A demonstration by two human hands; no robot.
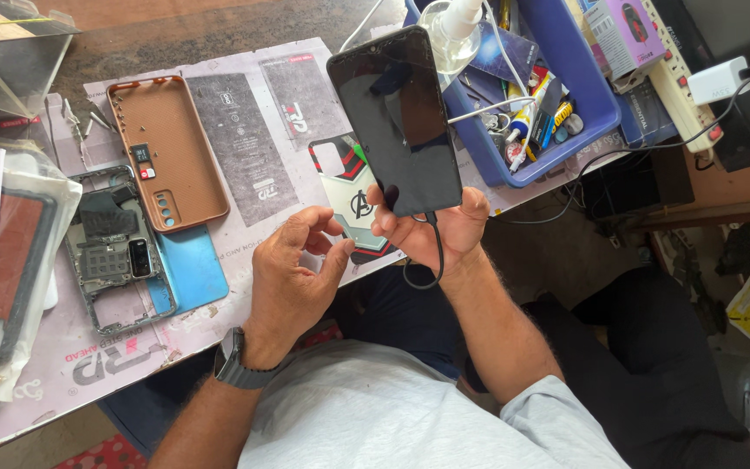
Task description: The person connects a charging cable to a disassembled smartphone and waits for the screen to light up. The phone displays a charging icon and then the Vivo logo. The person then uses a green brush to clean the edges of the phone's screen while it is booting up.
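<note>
Fingers: your right hand (431,227) grips the black phone (397,117) at its base; left hand (292,269) curled, empty.
Risk: the plugged cable (437,256) could tug it loose.

work table (175,30) with a dark worn top, mostly covered by a pale printed mat (88,347). on the mat: a brown phone case (171,152) lying inside-up, a blue back cover (193,269) just below it, an opened phone frame (113,252) to their left, and a printed case (349,204) near the front edge. a blue plastic tray (566,95) of small tools sits at the right end, clear packets (2,52) at the far left.
</note>
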